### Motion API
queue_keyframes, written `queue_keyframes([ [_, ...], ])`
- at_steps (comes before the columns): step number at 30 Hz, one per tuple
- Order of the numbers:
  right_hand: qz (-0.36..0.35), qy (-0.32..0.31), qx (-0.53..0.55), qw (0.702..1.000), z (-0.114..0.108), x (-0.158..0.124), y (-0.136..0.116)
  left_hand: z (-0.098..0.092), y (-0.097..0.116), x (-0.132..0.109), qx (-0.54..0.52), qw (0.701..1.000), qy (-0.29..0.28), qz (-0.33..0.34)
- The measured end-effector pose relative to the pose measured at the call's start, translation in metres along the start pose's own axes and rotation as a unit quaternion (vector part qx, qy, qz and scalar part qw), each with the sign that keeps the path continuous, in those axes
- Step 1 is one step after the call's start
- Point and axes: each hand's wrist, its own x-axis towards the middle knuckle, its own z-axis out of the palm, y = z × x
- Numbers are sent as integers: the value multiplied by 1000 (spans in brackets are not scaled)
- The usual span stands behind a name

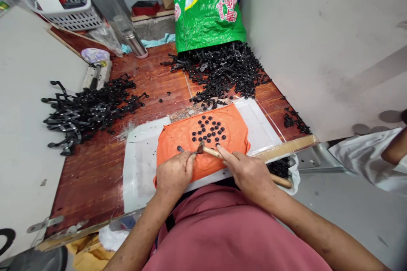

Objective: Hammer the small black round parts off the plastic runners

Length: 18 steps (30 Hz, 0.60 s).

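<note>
An orange cloth pad lies in front of me, with several small round black pieces grouped on it. My right hand is closed around the wooden handle of a small hammer, whose dark head is close to my left fingertips. Its index finger reaches along to a black piece near the lower edge of the group. My left hand rests on the left side of the pad, thumb and fingers pinched on a thin black linkage part, mostly hidden by the fingers.
Beyond the pad, black parts spill from a green and blue sack. Joined black linkages are heaped at left. A steel flask and white basket stand behind. White panels flank the table; a person's arm shows at right.
</note>
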Motion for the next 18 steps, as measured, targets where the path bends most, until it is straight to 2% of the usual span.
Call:
queue_keyframes([
  [5,9,-8,11,1000,4,0,-4,0,1,0,-15,1000,3,-4],
  [7,13,-35,25,999,6,2,-6,1,0,1,-38,999,2,-14],
  [10,29,-32,114,993,3,7,-5,1,-7,3,-186,982,-5,-24],
  [12,49,0,219,974,-3,12,-3,-1,-15,5,-365,930,-10,-49],
  [14,76,18,323,943,-9,18,-3,-6,-21,7,-531,842,-29,-86],
  [16,95,3,407,909,-13,23,-6,-11,-22,7,-639,759,-59,-113],
  [18,95,-26,482,871,-13,29,-15,-14,-17,7,-697,702,-72,-126],
])
